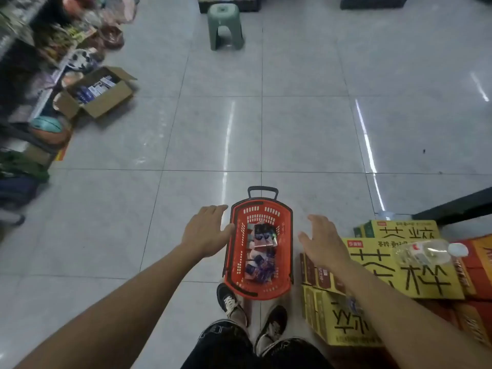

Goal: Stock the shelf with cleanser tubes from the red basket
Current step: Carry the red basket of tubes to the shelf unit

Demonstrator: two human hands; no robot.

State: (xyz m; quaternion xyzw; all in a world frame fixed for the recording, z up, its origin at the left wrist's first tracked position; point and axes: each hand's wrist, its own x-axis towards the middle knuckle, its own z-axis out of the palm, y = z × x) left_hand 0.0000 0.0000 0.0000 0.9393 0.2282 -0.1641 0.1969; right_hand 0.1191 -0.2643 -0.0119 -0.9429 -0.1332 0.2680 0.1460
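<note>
A: We are standing on a pale tiled floor (207,134) in a shop aisle, and it is shining with streaks of light. Nearest to us, our dark shoes (231,302) are pointing forward, just behind the red basket (285,251).

B: Yes, and the red basket is sitting on the floor right in front of our feet. Small cleanser packs (262,251), dark and pink, are lying loose in its bottom; we cannot tell tubes from boxes at this size.

A: Our left hand (205,233) is spreading wide, the thumb touching or nearly touching the basket's left rim. It is gripping nothing.

B: Our right hand (323,243) is also spreading flat and empty, hovering just right of the basket, over the edge of the yellow cartons (399,265).

A: Those cartons are stacking beside the basket, and a clear plastic bottle (426,251) is lying on top of them. Red boxes (476,265) are showing behind.

B: Beyond the basket, its black pull handle (262,191) is pointing away from us.

A: Farther off on the left, an open cardboard box (101,91) is resting on the floor beside the shelf (48,83), which is holding crowded goods. A basketball (49,131) is sitting low there.

B: And farthest along the aisle, a green plastic stool (225,25) is standing alone on the tiles.
</note>
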